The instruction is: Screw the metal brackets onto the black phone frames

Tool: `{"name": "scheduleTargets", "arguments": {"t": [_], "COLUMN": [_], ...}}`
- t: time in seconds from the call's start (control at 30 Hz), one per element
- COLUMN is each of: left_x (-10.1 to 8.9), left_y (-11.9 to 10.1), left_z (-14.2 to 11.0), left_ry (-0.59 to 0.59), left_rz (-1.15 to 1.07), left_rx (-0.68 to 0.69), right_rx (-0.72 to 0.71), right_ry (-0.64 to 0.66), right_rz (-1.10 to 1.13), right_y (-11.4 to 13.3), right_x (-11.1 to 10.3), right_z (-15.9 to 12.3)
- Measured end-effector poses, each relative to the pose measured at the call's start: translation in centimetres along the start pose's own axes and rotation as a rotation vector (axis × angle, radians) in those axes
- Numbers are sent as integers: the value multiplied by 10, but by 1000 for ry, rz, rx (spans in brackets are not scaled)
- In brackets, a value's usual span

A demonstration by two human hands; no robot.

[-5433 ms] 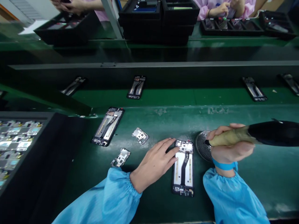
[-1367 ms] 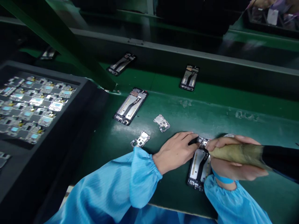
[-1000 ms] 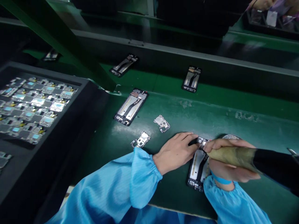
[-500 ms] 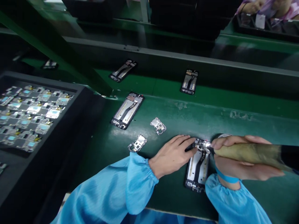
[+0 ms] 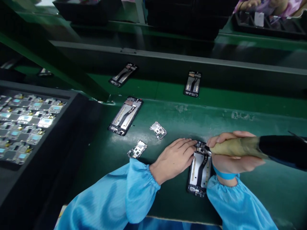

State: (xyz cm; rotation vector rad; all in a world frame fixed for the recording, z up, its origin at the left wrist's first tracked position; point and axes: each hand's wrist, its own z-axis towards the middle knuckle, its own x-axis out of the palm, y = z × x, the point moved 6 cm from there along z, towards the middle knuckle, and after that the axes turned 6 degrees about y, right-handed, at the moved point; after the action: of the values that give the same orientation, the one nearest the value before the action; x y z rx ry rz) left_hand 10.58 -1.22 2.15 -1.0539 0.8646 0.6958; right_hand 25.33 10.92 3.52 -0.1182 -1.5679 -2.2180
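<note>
An opened phone frame lies on the green mat in front of me. My left hand rests flat on its upper left side, fingers stretched onto the top end. My right hand is wrapped round an electric screwdriver, tan at the grip and black further back. The screwdriver's tip touches the top of the frame, beside my left fingertips. Both sleeves are light blue.
Two small metal boards and another phone frame lie on the mat to the left. A black tray of boards stands at the far left. Two frames ride the belt behind. Another person's hands work at the back right.
The view has shifted a little, so everything sits slightly lower and further left. My left hand stays on the frame. The screwdriver tip has stayed at the frame's top end.
</note>
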Motion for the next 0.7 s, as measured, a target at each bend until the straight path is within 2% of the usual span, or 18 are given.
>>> {"name": "scheduleTargets", "arguments": {"t": [0.1,0.3,0.53,0.7], "left_x": [-1,1,1,3], "left_y": [0,-1,-1,-1], "left_z": [1,1,1,1], "left_ry": [-4,3,30,23], "left_rz": [-12,-16,-19,-22], "left_rx": [4,0,-17,-13], "right_rx": [-104,-95,-86,-144], "right_ry": [70,23,64,63], "right_rz": [3,-15,-69,-92], "right_y": [3,0,5,4], "right_x": [7,4,16,24], "right_z": [2,0,-1,0]}}
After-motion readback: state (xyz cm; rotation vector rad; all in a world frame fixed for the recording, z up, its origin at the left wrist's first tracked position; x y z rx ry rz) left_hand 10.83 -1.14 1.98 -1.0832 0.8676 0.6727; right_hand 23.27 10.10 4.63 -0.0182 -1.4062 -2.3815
